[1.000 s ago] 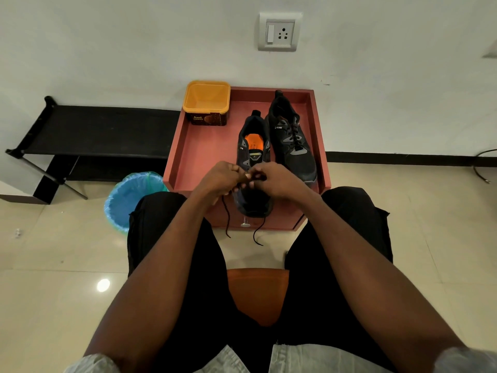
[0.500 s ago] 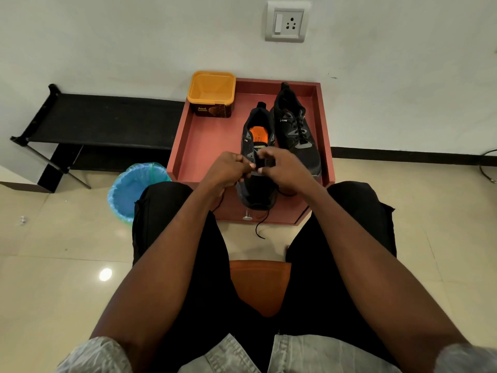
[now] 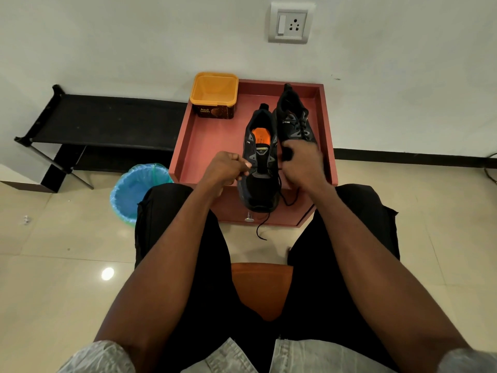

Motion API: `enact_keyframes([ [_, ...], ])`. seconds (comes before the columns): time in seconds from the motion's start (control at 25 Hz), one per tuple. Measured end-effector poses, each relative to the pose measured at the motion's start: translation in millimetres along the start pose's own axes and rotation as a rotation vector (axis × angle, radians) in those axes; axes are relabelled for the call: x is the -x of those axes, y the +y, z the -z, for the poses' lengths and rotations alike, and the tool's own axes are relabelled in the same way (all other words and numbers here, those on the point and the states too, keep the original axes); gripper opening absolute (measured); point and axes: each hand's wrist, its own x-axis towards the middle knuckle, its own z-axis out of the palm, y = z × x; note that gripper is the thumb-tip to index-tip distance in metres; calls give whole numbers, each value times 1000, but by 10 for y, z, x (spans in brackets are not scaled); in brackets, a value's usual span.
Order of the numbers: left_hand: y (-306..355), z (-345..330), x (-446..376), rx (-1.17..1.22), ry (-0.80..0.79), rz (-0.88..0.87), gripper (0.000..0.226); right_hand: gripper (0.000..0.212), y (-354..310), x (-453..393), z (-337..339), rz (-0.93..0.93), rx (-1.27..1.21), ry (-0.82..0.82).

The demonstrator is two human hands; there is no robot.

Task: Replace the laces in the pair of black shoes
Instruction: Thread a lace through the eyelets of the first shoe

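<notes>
Left hand (image 3: 225, 171) grip closed, pinching black lace (image 3: 285, 196) at near shoe (image 3: 260, 168); right hand (image 3: 301, 164) grip closed on the lace's other run. Near shoe on red tray surface (image 3: 207, 141), toe overhanging the front edge. Second shoe (image 3: 294, 122) just beside, right. Yellow tub (image 3: 214, 95) at back left corner.

A yellow tub (image 3: 213, 94) sits in the red tray (image 3: 207, 141) (back corner), blue bin (image 3: 134, 189) beside
</notes>
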Motion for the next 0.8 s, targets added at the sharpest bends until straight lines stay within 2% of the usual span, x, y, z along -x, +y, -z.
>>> enact_keyframes([
  [0.08, 12, -91, 13, 24, -72, -40, 6, 34, -175, 43, -113, 118, -269, -253],
  [0.12, 16, -109, 10, 24, -87, -52, 8, 28, -203, 41, -177, 170, -267, -272],
  [0.2, 18, -75, -10, 42, -75, -41, 12, 16, -170, -11, -221, 157, -215, -178],
  [0.28, 15, 9, -37, 74, -21, -6, 6, 15, -95, -48, -172, 30, -148, -71],
  [0.36, 8, 76, -60, 98, 54, 17, 5, 17, 1, -65, -86, -92, 24, 27],
  [0.48, -8, 71, -87, 124, 97, 21, 10, 17, 15, -27, -34, -125, 256, 112],
  [0.56, 4, 17, -74, 120, 19, -8, 10, 21, -58, -15, -67, 20, 116, 59],
  [0.68, 7, -70, -47, 109, -83, -74, 11, 19, -202, 18, -180, 162, -334, -158],
  [0.8, -30, -95, -49, 55, -43, -95, 12, 6, -202, 3, -294, 136, -372, -144],
])
